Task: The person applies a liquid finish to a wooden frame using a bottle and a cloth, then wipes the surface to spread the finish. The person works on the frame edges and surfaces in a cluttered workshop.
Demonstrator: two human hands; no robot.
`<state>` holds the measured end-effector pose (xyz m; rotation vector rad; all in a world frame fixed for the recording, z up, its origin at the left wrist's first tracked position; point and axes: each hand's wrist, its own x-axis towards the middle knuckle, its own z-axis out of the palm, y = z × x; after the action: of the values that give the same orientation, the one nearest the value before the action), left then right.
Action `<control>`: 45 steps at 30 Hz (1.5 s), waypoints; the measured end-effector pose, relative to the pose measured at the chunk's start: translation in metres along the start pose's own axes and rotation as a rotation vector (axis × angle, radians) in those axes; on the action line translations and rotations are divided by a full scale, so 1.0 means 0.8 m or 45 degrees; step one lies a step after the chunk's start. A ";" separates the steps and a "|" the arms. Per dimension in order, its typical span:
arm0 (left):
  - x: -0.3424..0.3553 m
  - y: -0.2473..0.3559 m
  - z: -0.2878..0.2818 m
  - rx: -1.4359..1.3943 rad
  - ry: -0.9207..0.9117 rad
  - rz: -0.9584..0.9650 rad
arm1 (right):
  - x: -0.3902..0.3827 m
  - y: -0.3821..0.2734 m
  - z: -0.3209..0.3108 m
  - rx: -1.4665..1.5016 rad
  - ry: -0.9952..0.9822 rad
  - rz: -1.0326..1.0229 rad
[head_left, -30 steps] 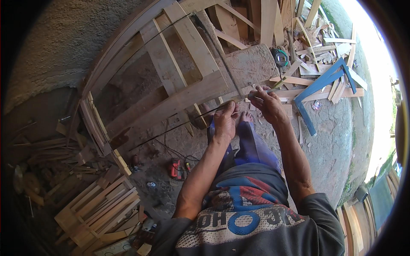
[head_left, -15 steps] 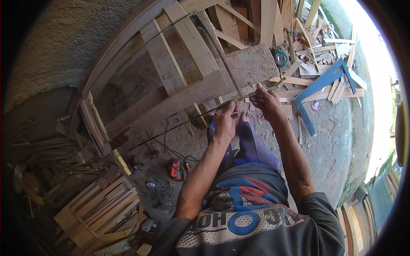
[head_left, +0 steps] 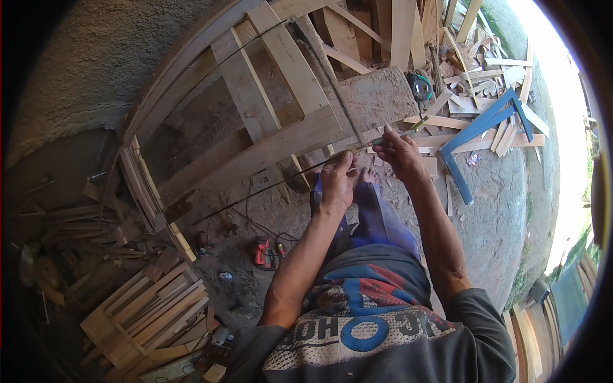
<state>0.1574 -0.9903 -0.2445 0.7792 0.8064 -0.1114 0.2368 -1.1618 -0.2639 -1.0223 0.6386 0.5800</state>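
Note:
Both hands are in front of me above my bare feet. My left hand (head_left: 337, 183) is closed in a pinch on a long thin dark strip (head_left: 255, 192), which slants down toward the lower left. In my right hand (head_left: 402, 156) is a slim grey tool (head_left: 380, 140), held close to the strip's right end. A yellow-green tip (head_left: 419, 124) shows just past that hand; I cannot tell if it belongs to the tool. Near the hands, a dark narrow bar (head_left: 325, 73) runs down from the far side. The exact contact between tool and strip is hidden by fingers.
A wooden frame of boards (head_left: 281, 60) leans at the left. Beyond my right hand lie a tape measure (head_left: 419, 87), a blue angled metal piece (head_left: 476, 131) and wood scraps (head_left: 476, 86). A red tool (head_left: 262, 253) with a cable and a stack of slats (head_left: 143, 316) are lower left.

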 end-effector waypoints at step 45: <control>0.004 -0.004 -0.004 -0.010 -0.001 0.013 | -0.007 -0.004 0.001 0.037 -0.014 -0.005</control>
<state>0.1566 -0.9900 -0.2497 0.7755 0.8019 -0.0993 0.2356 -1.1634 -0.2577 -0.9920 0.6336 0.5713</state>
